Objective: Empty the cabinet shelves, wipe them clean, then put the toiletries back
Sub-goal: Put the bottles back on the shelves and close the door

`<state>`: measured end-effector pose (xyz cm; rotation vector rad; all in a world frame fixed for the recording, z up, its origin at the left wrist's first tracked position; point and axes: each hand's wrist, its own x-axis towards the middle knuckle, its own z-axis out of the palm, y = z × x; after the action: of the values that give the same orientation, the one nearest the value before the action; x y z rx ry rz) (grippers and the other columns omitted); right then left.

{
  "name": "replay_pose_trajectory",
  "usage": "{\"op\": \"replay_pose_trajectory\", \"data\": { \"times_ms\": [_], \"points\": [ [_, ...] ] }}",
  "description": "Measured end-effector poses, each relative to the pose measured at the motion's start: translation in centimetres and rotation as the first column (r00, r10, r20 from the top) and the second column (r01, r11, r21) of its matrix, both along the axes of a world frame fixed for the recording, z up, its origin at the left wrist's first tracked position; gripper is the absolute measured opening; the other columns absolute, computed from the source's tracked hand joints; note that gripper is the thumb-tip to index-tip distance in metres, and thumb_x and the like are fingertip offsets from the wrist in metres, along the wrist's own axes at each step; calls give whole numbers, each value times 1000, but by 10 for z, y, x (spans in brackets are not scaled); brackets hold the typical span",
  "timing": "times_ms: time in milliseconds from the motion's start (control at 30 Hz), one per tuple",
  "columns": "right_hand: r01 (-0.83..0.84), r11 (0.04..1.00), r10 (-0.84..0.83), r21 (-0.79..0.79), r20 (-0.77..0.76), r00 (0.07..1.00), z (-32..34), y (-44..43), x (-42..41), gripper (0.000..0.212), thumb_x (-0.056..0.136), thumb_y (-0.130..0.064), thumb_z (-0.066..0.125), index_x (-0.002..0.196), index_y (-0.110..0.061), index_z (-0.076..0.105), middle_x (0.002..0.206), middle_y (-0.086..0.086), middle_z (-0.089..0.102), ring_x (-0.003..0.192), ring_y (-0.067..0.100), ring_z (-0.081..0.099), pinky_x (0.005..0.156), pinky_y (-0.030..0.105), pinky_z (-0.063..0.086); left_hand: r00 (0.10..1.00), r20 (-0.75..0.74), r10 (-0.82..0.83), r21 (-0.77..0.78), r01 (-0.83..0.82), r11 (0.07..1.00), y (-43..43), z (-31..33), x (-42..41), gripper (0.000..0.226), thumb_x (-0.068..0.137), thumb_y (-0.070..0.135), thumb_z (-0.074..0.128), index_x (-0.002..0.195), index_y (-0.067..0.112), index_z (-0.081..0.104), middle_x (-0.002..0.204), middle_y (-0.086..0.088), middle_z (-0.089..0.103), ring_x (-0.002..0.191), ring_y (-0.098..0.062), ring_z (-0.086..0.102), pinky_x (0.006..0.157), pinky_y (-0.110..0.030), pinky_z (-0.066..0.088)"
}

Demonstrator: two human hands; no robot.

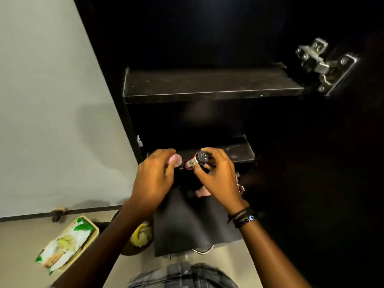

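The black cabinet stands open with a bare upper shelf (209, 84) and a lower shelf (239, 151). My left hand (154, 180) grips a small pink-capped item (176, 160) at the lower shelf's front edge. Beside it, my right hand (218, 179) holds a dark-capped bottle with a pink label (197, 161). Another pink item (202, 192) peeks out below my right palm, mostly hidden.
A dark flat surface (187, 229) lies under my hands. On the floor at the left sit a tray with a green-white packet (66, 242) and a dark bowl with something yellow (141, 235). The open door's metal hinge (320, 65) juts out at upper right.
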<state>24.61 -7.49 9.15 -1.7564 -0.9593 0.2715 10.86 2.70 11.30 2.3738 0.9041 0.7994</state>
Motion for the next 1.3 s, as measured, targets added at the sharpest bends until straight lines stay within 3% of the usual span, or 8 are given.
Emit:
{"op": "replay_pose_trajectory", "data": {
  "times_ms": [200, 300, 467, 633, 867, 1000, 1133, 1300],
  "points": [
    [-76, 991, 89, -107, 124, 988, 0, 57, 21, 38, 79, -21, 75, 114, -16, 60, 104, 2, 68, 93, 12, 66, 82, 32, 56, 966, -245, 77, 100, -54, 994, 26, 15, 23, 20, 80, -3, 57, 93, 12, 59, 103, -10, 63, 92, -31, 62, 70, -40, 53],
    [-83, 984, 102, -158, 114, 988, -1, 74, 31, 49, 79, -18, 75, 123, -11, 54, 108, 8, 69, 98, 19, 67, 87, 37, 54, 939, -323, 121, 81, -101, 992, 27, 21, 38, 18, 83, -2, 56, 98, 8, 58, 105, -15, 61, 96, -35, 61, 74, -40, 52],
    [-99, 958, 135, -270, 115, 984, -9, 88, 41, 50, 82, -21, 72, 127, -12, 52, 116, 12, 65, 110, 27, 61, 92, 40, 51, 873, -455, 175, 114, -138, 984, 31, 30, 55, 10, 92, 6, 50, 100, 5, 55, 106, -17, 60, 100, -34, 57, 67, -31, 35],
    [-133, 943, 186, -307, 153, 971, -11, 98, 39, 53, 84, -21, 68, 134, -14, 50, 121, 16, 63, 117, 32, 56, 95, 35, 48, 827, -526, 199, 113, -165, 980, 35, 26, 61, 16, 91, 6, 49, 105, 4, 58, 108, -19, 62, 104, -35, 58, 75, -36, 46],
    [-152, 939, 208, -309, 156, 966, -16, 106, 34, 59, 84, -19, 68, 137, -16, 44, 110, 15, 68, 110, 34, 60, 87, 34, 47, 790, -567, 234, 136, -190, 972, 42, 11, 59, 19, 92, 4, 46, 106, 4, 58, 111, -20, 61, 106, -36, 58, 81, -39, 48],
    [-119, 935, 169, -334, 126, 978, -27, 108, 31, 50, 85, -24, 68, 130, -12, 49, 111, 16, 67, 110, 35, 59, 84, 35, 47, 831, -503, 235, 111, -208, 972, 43, 5, 55, 13, 91, 2, 50, 100, 3, 58, 104, -20, 61, 100, -38, 59, 74, -38, 47],
    [-103, 942, 142, -321, 101, 985, -36, 108, 29, 39, 85, -24, 68, 119, -7, 56, 99, 14, 70, 99, 31, 64, 78, 33, 48, 859, -463, 218, 73, -208, 975, 43, -3, 50, 17, 89, 1, 53, 105, 6, 55, 106, -19, 57, 101, -37, 58, 75, -38, 49],
    [-96, 955, 121, -281, 73, 990, -43, 101, 27, 43, 84, -21, 70, 120, -6, 53, 106, 14, 66, 97, 28, 64, 84, 37, 51, 861, -447, 242, 91, -225, 970, 39, -5, 47, 30, 86, -1, 57, 115, 5, 51, 115, -19, 52, 100, -38, 60, 77, -41, 53]
  ]
}}
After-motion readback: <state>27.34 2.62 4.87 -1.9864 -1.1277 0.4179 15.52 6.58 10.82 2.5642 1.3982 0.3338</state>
